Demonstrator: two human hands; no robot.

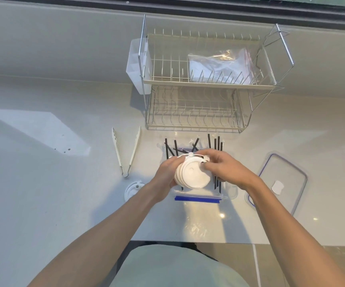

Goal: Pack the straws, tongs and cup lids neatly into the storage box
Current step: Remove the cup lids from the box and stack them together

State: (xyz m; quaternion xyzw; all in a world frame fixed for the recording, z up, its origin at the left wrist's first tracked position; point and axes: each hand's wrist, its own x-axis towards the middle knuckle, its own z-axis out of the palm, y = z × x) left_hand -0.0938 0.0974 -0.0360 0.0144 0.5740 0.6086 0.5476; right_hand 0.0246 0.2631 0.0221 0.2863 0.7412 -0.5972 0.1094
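Holding stacked cup lids (192,175) over storage box (227,193), label perhaps unprinted

Box mouth blocked, counter sides open

Both hands and a stack of white round plastic cup lids (192,172) cover the clear plastic storage box (227,192), black straws (217,146) jutting out behind. White plastic tongs (126,151) lie left, the blue-rimmed clear box lid (283,179) right, the two-tier wire dish rack (198,85) behind; the pale counter (43,193) far left lies bare.

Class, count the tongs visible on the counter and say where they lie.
1. The white tongs lie on the counter, left of the storage box and in front of the dish rack, untouched by either hand.
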